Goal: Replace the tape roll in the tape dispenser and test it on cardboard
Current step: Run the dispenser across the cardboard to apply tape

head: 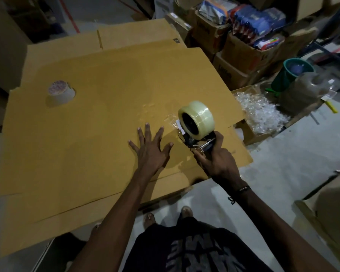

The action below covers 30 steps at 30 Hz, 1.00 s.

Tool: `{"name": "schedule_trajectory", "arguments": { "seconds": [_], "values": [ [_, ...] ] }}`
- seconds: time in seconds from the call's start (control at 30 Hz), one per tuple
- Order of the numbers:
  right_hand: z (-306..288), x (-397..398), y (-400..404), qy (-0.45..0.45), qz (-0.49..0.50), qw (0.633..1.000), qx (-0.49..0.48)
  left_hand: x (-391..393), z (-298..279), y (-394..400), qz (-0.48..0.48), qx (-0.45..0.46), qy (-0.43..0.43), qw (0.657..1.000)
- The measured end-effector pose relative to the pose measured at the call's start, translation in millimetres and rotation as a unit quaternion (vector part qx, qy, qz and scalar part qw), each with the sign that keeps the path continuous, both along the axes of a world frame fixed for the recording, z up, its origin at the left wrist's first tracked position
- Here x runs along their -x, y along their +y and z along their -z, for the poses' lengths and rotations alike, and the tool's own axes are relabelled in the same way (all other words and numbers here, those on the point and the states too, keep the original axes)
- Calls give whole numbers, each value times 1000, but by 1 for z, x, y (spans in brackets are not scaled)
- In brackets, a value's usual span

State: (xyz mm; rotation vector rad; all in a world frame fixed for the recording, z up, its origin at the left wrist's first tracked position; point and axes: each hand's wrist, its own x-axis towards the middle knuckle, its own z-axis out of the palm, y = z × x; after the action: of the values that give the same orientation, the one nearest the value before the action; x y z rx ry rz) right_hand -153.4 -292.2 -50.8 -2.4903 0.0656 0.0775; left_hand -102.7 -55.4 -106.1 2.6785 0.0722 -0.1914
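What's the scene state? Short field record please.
left hand: flat on cardboard, fingers spread
right hand: grips dispenser handle
roll: clear, mounted in dispenser
tape: crinkled clear strip on cardboard by dispenser front
other roll: on cardboard, far left, untouched
surroundings: boxes of goods at right

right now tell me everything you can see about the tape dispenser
The tape dispenser is a handheld gun type with a dark frame and shiny metal parts near its front. A full roll of clear tape sits on its hub. The right hand grips its handle, holding it at the right part of the cardboard sheet, front end down by crinkled clear tape. Whether it touches the sheet is unclear.
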Motion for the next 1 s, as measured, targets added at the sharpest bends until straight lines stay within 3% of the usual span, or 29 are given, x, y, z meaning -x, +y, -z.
{"name": "schedule_trajectory", "arguments": {
  "seconds": [0.5, 0.63, 0.77, 1.0],
  "values": [
    [3, 34, -18, 13, -2, 1000, 15, 6, 0, -7, -18, -20, 16, 999],
    [8, 74, -40, -64, -3, 996, 56, 7, -2, -8, -12, -15, 18, 1000],
    [14, 116, -66, 0, 25, 998, 53, 7, -2, -6, -10, -9, 16, 1000],
    [8, 124, -67, -16, 30, 999, 34, 11, -7, -18, 3, -18, 23, 1000]
  ]
}}
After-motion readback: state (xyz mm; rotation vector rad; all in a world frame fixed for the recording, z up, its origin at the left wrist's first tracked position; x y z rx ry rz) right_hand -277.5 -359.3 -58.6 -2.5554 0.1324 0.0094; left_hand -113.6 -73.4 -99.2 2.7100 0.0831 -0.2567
